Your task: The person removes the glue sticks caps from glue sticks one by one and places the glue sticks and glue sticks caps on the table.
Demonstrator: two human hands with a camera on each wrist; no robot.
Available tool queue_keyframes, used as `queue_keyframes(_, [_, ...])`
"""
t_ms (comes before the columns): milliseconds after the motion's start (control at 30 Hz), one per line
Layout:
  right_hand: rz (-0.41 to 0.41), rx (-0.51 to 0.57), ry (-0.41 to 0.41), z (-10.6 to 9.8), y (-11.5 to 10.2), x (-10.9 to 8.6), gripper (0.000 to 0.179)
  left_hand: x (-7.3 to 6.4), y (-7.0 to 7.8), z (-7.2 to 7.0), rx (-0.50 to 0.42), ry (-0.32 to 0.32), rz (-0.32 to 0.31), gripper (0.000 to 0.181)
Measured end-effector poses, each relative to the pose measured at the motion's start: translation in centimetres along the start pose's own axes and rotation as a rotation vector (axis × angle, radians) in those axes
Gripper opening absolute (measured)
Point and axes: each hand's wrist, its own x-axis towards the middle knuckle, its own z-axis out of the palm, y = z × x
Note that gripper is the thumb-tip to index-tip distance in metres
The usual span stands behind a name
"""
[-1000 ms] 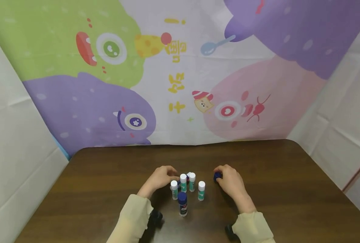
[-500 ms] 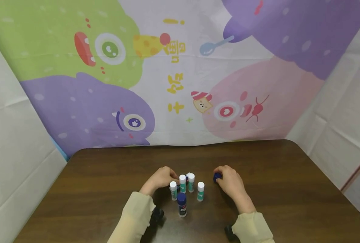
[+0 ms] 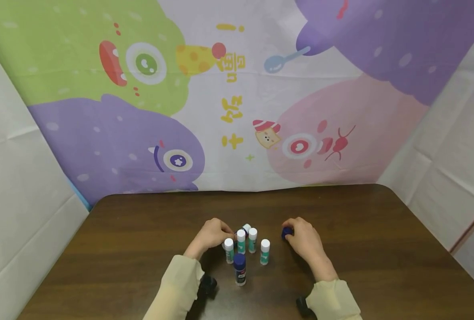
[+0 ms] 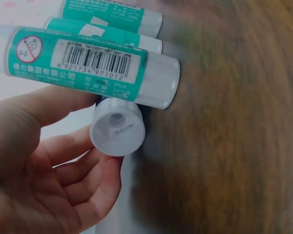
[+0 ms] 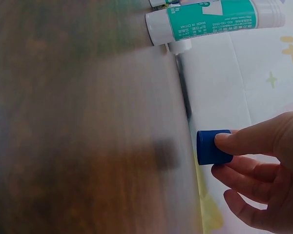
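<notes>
My left hand (image 3: 214, 234) grips a dark-bodied glue stick (image 4: 118, 127) between thumb and fingers. Its white base faces the left wrist camera, and its other, white end (image 3: 247, 227) shows behind the standing sticks in the head view. Most of its body is hidden by the hand and those sticks. To the right, my right hand (image 3: 304, 238) pinches a blue cap (image 5: 213, 147) between thumb and fingers, a little above the table. Between the hands stand several green glue sticks (image 3: 264, 252) with white caps; one (image 4: 95, 66) overlaps the held stick in the left wrist view.
Nearest the person, a glue stick with a dark blue cap (image 3: 240, 270) stands upright on the brown wooden table (image 3: 141, 275). A cartoon-printed cloth (image 3: 237, 169) hangs behind the table's back edge. White sheets flank both sides.
The glue stick in my left hand has turned, and its white far end shows more plainly behind the upright sticks. My right hand keeps its place with the blue cap.
</notes>
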Motion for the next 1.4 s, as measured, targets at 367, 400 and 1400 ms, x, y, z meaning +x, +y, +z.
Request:
queue_keyframes(367, [-0.005, 0.013, 0.003, 0.0, -0.2, -0.1, 0.023, -0.5, -1.2, 0.1, -0.290, 0.204, -0.159, 0.022])
queue_keyframes(400, [-0.007, 0.015, 0.003, 0.1, -0.2, -0.1, 0.023, -0.5, -1.5, 0.1, -0.331, 0.223, -0.175, 0.024])
queue_keyframes(1400, [-0.104, -0.074, -0.108, -0.5, 0.5, 2.6, 0.026, -1.9, -4.4, -0.8, -0.479, 0.502, -0.085, 0.034])
